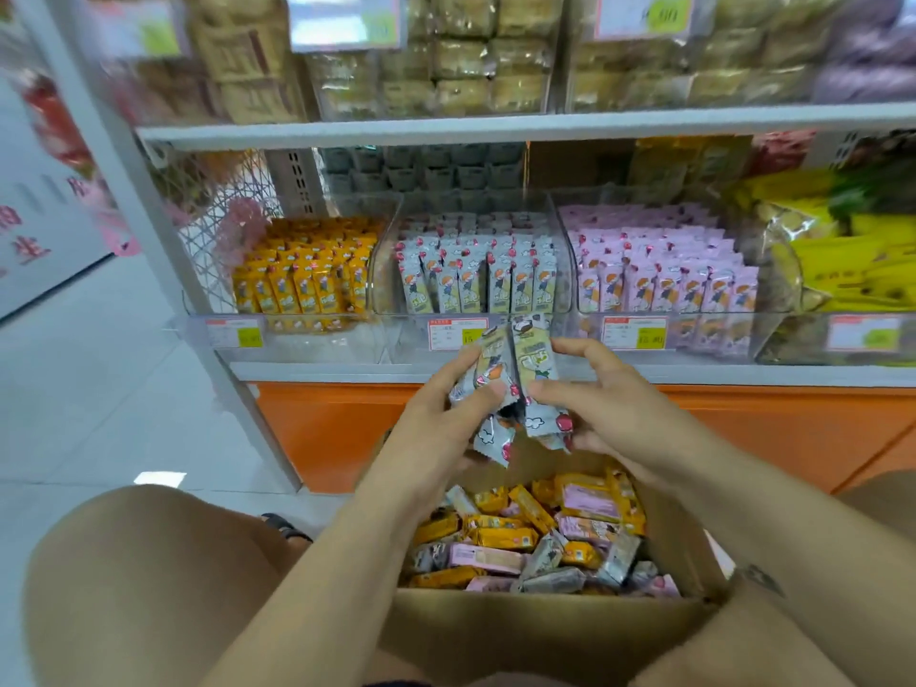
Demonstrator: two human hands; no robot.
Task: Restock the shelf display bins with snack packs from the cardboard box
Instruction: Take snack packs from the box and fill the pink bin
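The bunch of grey foil snack packs with cartoon print (513, 384) sits at the centre of the frame. Its packs stand roughly on end, long axes running up the picture and fanning a little at the bottom. Both hands pinch it from the sides: the left hand (441, 419) has its thumb across the front and fingers round the left edge, while the right hand (600, 404) has its thumb on the front and index finger stretched along the right edge. The clear plastic display bin of matching grey packs (411, 339) lies straight above the bunch — the right hand looks slightly nearer to it. The open brown cardboard box (520, 632) of mixed packs lies below, between the forearms, which both reach forward with wrists about level.
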